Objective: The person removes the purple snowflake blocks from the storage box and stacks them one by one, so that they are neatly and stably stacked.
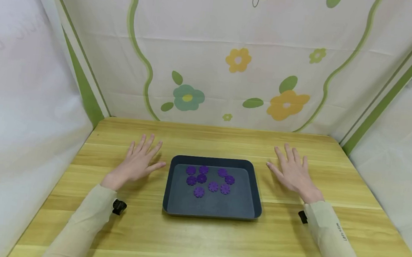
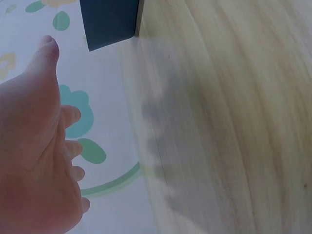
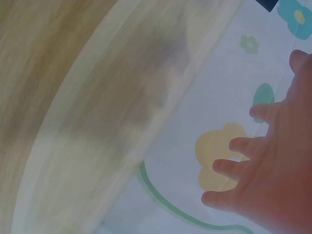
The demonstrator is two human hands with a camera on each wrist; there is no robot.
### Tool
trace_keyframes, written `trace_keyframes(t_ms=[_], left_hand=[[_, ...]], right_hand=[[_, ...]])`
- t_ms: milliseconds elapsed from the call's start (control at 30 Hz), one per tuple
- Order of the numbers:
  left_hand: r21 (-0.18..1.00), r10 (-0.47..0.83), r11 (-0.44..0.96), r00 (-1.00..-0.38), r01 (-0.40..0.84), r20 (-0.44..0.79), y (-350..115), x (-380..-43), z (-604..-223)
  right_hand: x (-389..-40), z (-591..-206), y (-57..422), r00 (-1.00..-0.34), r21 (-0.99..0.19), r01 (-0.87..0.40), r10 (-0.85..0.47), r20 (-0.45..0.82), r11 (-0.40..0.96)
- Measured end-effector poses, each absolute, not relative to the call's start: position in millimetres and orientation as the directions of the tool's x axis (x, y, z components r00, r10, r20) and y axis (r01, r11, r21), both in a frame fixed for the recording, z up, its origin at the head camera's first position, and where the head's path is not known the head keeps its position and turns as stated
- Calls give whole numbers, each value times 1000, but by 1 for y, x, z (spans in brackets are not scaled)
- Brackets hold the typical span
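A dark grey rectangular tray (image 1: pixel 212 209) lies on the wooden table, holding several small purple discs with notched edges, such as one purple disc (image 1: pixel 199 192) nearest the front. To the tray's left, my left hand (image 1: pixel 133 166) is held over the table with fingers spread and nothing in it. My right hand (image 1: pixel 293 174) hovers likewise on the tray's right, fingers spread, holding nothing. In the left wrist view the left hand (image 2: pixel 36 146) is apart from the tray's corner (image 2: pixel 111 24). The right wrist view shows the right hand (image 3: pixel 273 161) above the table, with a shadow below.
The light wooden table (image 1: pixel 208 250) reaches back to a white curtain (image 1: pixel 209 28) printed with flowers and green lines. White cloth hangs at both sides. Each sleeve has a small black device at the wrist, such as the left device (image 1: pixel 119 207).
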State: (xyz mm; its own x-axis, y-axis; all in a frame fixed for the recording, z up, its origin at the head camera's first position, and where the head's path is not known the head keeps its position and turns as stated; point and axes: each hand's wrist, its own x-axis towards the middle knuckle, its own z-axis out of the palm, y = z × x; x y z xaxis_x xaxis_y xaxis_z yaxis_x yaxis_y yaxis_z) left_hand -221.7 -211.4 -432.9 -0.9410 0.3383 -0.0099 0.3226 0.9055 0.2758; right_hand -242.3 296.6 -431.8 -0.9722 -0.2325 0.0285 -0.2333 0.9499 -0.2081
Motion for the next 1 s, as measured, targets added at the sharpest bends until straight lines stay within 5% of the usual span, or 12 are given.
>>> trace_keyframes(t_ms=[1000], left_hand=[[298, 459, 844, -888, 446, 30, -194, -214, -429]], right_hand=[[-231, -431, 267, -907, -223, -421, -402, 127, 879]])
